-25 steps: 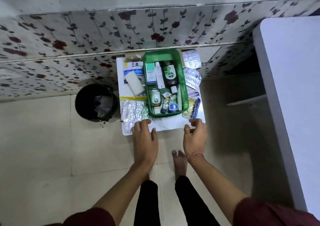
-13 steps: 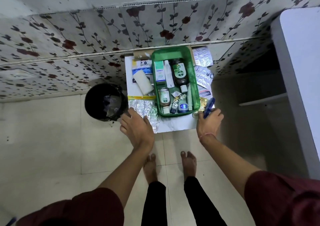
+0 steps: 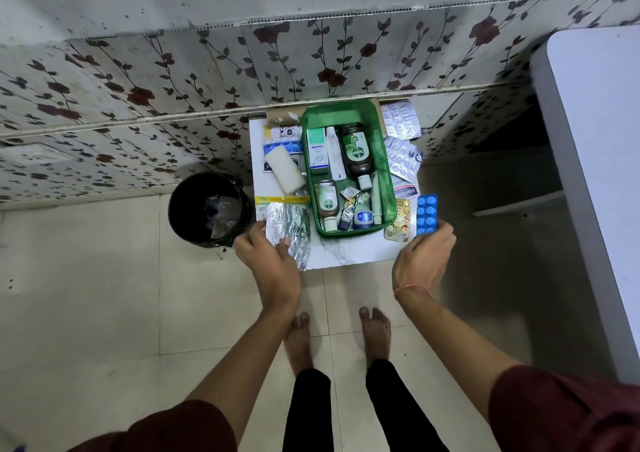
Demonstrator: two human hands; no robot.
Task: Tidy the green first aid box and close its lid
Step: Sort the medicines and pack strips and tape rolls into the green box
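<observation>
The green first aid box (image 3: 381, 129) stands open on a small white table (image 3: 349, 256). Inside it lie two brown Dettol bottles, a white-green carton, tubes and sachets. My right hand (image 3: 424, 264) holds a blue pill strip (image 3: 426, 214) upright at the table's right front corner. My left hand (image 3: 268, 261) rests on silver pill strips (image 3: 294, 230) at the left front corner, fingers curled over them. A white gauze roll (image 3: 284, 171) lies left of the box. More silver strips (image 3: 401, 140) and a gold strip (image 3: 400, 221) lie to its right. No lid is visible.
A black bin (image 3: 207, 209) with wrappers inside stands on the floor left of the table. A floral-patterned wall ledge (image 3: 173, 112) runs behind. A white surface (image 3: 599, 160) fills the right side. My bare feet are on the tiled floor below the table.
My right hand has picked up the blue pill strip and raised it upright. My left hand shifted left onto the silver strips. The camera moved closer.
</observation>
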